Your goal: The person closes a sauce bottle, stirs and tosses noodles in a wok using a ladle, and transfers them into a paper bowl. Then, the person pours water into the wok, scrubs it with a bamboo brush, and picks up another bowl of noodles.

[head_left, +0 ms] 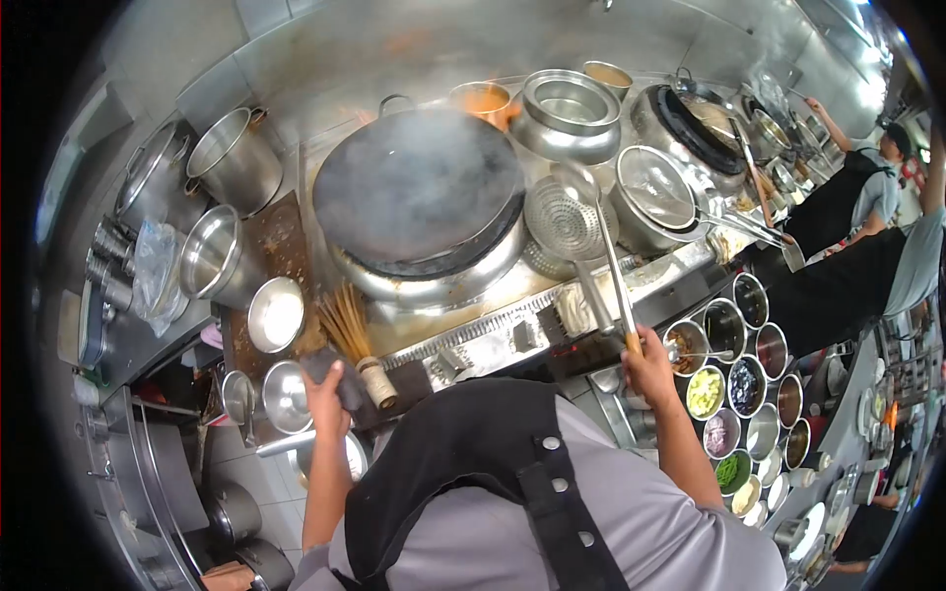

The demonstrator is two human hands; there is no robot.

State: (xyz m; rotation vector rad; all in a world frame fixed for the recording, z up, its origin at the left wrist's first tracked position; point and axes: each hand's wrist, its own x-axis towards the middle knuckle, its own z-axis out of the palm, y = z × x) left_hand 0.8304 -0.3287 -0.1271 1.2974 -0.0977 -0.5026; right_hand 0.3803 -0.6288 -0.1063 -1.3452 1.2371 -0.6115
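A long ladle (613, 256) is in my right hand (650, 366), whose fingers wrap round its wooden handle. The ladle's bowl end lies by a perforated skimmer (565, 219). My left hand (327, 394) is at a dark folded cloth (336, 376), with the thumb up and the fingers closed on it. Just right of that cloth lies a bamboo brush (345, 325) with a bound handle. Ahead, steam rises from a large dark wok (419, 187) on the stove. Beside the skimmer, a wire strainer (654, 187) rests over a metal pot.
Tall metal pots (235, 163) and steel bowls (276, 314) stand at the left. Containers of ingredients (706, 392) line the right. Two people in dark aprons (838, 202) stand at the far right near another wok. A pot with orange contents (481, 98) is behind the large wok.
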